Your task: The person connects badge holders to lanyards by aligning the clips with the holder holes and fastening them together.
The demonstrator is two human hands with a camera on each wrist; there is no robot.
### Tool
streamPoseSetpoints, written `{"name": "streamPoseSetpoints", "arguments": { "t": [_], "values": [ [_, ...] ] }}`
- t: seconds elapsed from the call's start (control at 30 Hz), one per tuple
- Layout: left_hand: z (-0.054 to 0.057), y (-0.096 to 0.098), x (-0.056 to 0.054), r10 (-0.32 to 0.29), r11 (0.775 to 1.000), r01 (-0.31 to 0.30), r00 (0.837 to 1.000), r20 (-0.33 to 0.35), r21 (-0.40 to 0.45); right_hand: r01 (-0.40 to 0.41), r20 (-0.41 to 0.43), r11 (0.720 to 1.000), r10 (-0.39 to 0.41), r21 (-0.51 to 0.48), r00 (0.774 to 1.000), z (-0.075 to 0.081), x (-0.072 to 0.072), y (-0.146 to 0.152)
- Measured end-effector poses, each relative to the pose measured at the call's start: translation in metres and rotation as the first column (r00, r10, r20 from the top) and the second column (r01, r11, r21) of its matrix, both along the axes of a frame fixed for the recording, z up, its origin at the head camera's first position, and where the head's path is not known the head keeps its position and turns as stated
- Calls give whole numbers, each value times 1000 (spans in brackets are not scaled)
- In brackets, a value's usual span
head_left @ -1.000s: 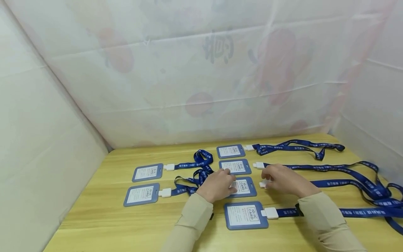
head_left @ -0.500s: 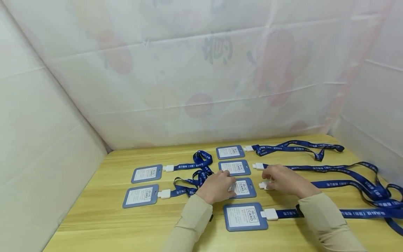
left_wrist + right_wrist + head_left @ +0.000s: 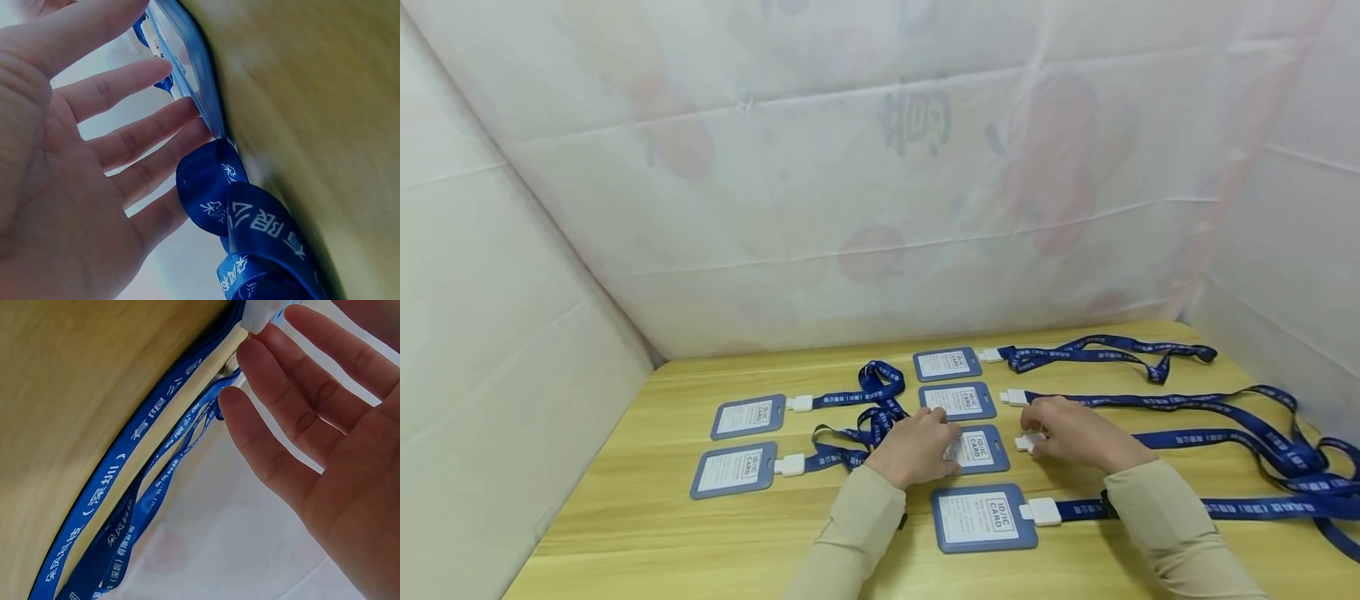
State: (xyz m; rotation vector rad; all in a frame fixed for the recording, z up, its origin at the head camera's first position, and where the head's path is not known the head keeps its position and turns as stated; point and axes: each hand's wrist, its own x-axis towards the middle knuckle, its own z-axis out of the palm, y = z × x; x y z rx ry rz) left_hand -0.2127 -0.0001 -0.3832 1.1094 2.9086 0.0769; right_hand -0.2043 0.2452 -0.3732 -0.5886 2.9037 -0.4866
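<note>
i'm touching a blue rectangular plastic badge holder (image 3: pixel 983 450) with my spread left hand (image 3: pixel 917 448) and pinching a white plastic clip (image 3: pixel 1027 442) beside it with my right hand (image 3: pixel 1078 432).

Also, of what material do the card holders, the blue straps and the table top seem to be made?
Card holders: probably smooth plastic; the blue frames look stiff, with rounded corners.
Blue straps: likely synthetic fabric, slightly glossy; they fold and curl softly.
Table top: streaky wood grain, but real wood or laminate is unclear.
</note>
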Motion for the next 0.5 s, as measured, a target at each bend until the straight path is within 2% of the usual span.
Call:
{"name": "streamPoseSetpoints", "arguments": {
  "t": [0.17, 0.5],
  "values": [
    [-1, 1, 0, 14, 1000, -14, 1000, 23, 6, 3, 21, 1000, -3, 0, 1000, -1, 0, 0],
    [-2, 2, -1, 29, 1000, -29, 999, 28, 1, 32, 22, 999, -33, 31, 999, -6, 0, -4]
  ]
}}
